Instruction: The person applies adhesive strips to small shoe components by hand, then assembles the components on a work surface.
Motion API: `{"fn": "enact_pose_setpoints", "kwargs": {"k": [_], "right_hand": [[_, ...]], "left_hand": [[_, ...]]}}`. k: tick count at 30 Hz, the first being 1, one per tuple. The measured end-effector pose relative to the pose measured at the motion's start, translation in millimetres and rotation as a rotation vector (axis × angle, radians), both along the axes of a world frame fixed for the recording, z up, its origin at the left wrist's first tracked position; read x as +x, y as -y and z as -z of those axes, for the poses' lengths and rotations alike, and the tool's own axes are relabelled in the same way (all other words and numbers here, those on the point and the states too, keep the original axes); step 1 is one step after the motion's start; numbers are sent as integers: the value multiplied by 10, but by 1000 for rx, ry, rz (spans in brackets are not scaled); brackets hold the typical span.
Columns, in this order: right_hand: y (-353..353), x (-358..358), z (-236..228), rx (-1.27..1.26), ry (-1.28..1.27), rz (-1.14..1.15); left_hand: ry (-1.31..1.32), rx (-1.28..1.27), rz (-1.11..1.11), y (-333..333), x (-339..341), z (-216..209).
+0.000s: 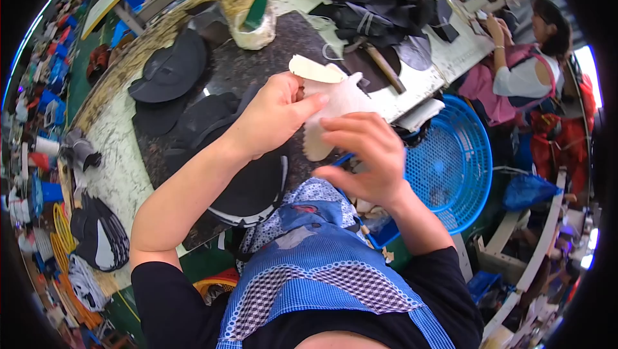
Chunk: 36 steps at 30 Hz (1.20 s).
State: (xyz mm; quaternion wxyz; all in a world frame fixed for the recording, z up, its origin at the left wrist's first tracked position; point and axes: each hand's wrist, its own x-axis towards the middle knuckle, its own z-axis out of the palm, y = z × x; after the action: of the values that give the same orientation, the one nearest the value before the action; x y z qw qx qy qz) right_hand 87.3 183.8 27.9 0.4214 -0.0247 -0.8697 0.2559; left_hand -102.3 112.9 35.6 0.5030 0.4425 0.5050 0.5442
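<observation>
Over the worktable my left hand (278, 116) pinches a thin, pale shoe-material piece (341, 98) between thumb and fingers. Its top part is cream and curved, and its lower edge looks scalloped. My right hand (365, 153) is beside the lower part of the piece, thumb and fingers apart and slightly blurred; whether its fingertips touch the piece is unclear. Below and left of my hands, black curved pieces (170, 69) lie in stacks on a dark speckled slab (293, 37).
A hammer (384, 69) and a heap of dark leather pieces (386, 14) lie beyond my hands. At the back stands a crusted pale container (256, 37) with something green inside. A blue plastic basket (477, 182) stands at my right. Another person (521, 69) works at the far right.
</observation>
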Motion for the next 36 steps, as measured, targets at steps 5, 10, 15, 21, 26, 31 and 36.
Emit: {"fn": "enact_pose_setpoints", "kwargs": {"k": [5, 10, 15, 21, 26, 31, 36], "right_hand": [[-140, -353, -211, 30, 3, 129], [-18, -472, -99, -527, 157, -36], [243, -452, -69, -576, 85, -51], [60, -308, -111, -891, 121, -294], [-23, -313, -388, -1116, 216, -428], [-13, -269, -434, -1040, 279, -460], [104, -363, -414, -587, 49, -308]], "left_hand": [[-10, -146, -41, 445, -72, -188], [-155, -117, -36, 651, -111, -260], [37, -115, -205, 725, -153, -441], [-249, 29, -294, 841, -49, -438], [-321, 70, -244, 833, 22, -396], [-309, 77, -315, 828, 49, -457], [-513, 451, -306, 817, 28, -360]]}}
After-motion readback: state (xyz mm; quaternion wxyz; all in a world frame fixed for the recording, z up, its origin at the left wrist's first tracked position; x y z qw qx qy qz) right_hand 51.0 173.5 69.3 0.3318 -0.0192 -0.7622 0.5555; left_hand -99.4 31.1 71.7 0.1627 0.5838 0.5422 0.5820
